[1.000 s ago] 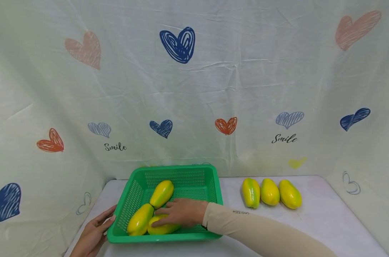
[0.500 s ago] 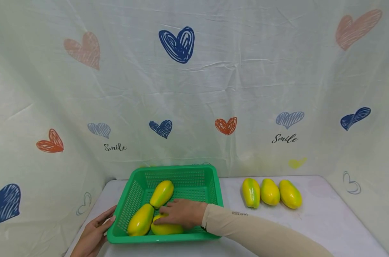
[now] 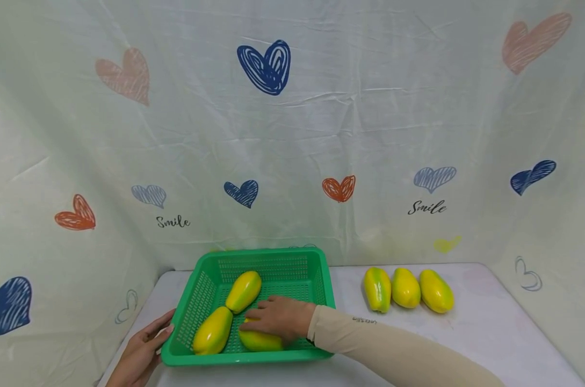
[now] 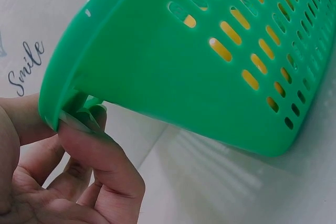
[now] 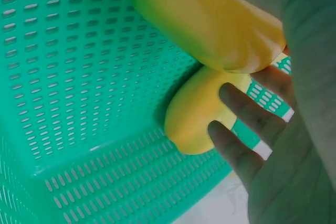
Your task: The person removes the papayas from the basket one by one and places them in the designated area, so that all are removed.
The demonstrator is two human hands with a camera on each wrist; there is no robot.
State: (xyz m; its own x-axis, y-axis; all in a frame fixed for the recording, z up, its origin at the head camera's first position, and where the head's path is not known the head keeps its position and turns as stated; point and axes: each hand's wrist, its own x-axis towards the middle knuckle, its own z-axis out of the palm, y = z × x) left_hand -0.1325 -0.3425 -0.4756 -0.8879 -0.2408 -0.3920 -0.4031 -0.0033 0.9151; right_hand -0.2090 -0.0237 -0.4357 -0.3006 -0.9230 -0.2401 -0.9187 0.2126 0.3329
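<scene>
A green perforated plastic basket stands on the table with three yellow-green papayas inside. My left hand pinches its left rim; in the left wrist view the thumb and curled fingers hold the basket's lip. Inside the basket, my right hand grips the front papaya from above, its fingers over the fruit. Left of that lies a second papaya, and a third papaya sits behind, end to end with the second. In the right wrist view, the held papaya partly covers another papaya.
Three more papayas, a left one, a middle one and a right one, lie in a row right of the basket on the white table. A curtain printed with hearts hangs behind.
The front papaya has shifted to the right inside the basket with my right hand, and a gap has opened between it and the left papaya. My left hand stays on the rim.
</scene>
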